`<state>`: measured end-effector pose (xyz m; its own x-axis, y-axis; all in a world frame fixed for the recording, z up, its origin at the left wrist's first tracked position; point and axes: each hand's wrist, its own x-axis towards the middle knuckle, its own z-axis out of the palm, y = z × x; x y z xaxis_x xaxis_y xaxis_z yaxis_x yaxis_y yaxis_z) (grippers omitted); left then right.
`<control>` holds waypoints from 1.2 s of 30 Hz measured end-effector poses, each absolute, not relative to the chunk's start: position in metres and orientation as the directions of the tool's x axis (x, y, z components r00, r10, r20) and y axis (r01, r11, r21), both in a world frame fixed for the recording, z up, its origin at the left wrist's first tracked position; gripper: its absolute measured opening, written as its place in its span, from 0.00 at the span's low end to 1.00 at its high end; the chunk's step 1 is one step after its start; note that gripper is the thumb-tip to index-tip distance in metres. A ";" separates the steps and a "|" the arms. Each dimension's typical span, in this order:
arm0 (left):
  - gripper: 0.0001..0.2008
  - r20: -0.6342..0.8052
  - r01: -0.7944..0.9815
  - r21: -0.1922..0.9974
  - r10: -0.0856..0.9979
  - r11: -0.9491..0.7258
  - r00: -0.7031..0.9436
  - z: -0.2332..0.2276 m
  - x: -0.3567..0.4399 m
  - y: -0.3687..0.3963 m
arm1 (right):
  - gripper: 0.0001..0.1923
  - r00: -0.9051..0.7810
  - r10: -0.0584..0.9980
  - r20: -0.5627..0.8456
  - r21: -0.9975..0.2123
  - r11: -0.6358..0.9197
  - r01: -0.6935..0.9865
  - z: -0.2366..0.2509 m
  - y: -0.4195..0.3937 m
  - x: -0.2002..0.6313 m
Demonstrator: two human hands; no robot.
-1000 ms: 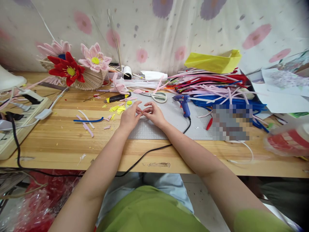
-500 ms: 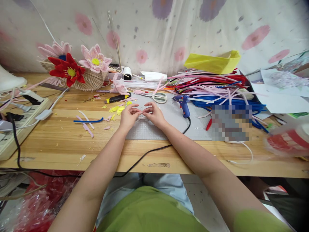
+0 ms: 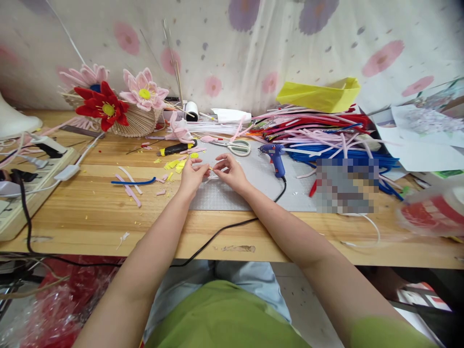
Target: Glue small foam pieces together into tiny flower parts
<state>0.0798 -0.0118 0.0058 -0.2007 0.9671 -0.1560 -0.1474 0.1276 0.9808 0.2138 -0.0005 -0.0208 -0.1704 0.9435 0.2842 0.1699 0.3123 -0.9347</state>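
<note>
My left hand [image 3: 193, 177] and my right hand [image 3: 232, 173] meet over the grey cutting mat [image 3: 232, 200], fingers pinched together. A tiny yellow piece [image 3: 210, 168] shows between their fingertips; its exact kind is too small to tell. Under the fingers some clear or whitish material is partly hidden. Yellow scraps [image 3: 180, 166] and a round yellow disc [image 3: 194, 155] lie just past my left hand. Beyond my right hand are scissors [image 3: 239, 147] with pale handles, and a blue hot glue gun [image 3: 276, 159] rests to its right.
Pipe cleaners [image 3: 319, 130] in several colours are heaped at the back right, below a yellow folded sheet [image 3: 319, 96]. Red and pink fuzzy flowers [image 3: 108, 110] stand back left. A power strip [image 3: 39, 188] sits at left. The glue gun's black cord [image 3: 213, 238] crosses the front edge.
My fingertips have shifted slightly, and the yellow piece between them now shows. The left fingers have turned a little; the things on the table stay put.
</note>
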 end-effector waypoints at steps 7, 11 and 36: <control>0.23 -0.218 -0.199 0.963 0.959 0.182 -0.178 0.008 0.080 -0.014 | 0.20 -0.179 0.949 0.258 -0.956 0.277 0.093 -0.021 0.003 0.215; 0.26 -0.261 -0.241 0.947 0.946 0.213 -0.190 0.007 0.080 -0.014 | 0.21 -0.192 0.950 0.247 -0.961 0.266 0.080 -0.021 0.004 0.216; 0.18 -0.256 -0.593 0.805 0.894 -0.014 -0.369 0.001 0.097 -0.011 | 0.23 -0.154 0.987 0.042 -0.981 0.011 -0.195 -0.018 0.008 0.194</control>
<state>0.0970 -0.0107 0.0011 -0.3685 0.8937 -0.2560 -0.5926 -0.0137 0.8054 0.1940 0.0078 -0.0184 -0.1537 0.9873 0.0415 -0.1955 0.0108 -0.9806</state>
